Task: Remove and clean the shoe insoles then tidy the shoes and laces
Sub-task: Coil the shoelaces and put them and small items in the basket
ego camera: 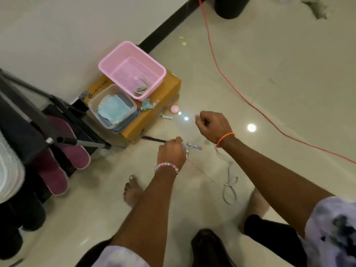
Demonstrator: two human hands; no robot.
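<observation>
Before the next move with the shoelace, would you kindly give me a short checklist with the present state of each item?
1. Lace held at both ends: the left hand pinches something pale at about the lace's level, the right hand is fisted; whether the right hand holds the shoelace cannot tell.
2. Lace free of knots: not ok, it lies looped on the floor.
3. Insoles out of the shoes: ok, two maroon insoles lean by the rack.
4. Cleaning cloths at hand: ok, blue cloths sit in the clear tub.
5. Pink basket ready for small items: ok, it sits on the cardboard box.
</observation>
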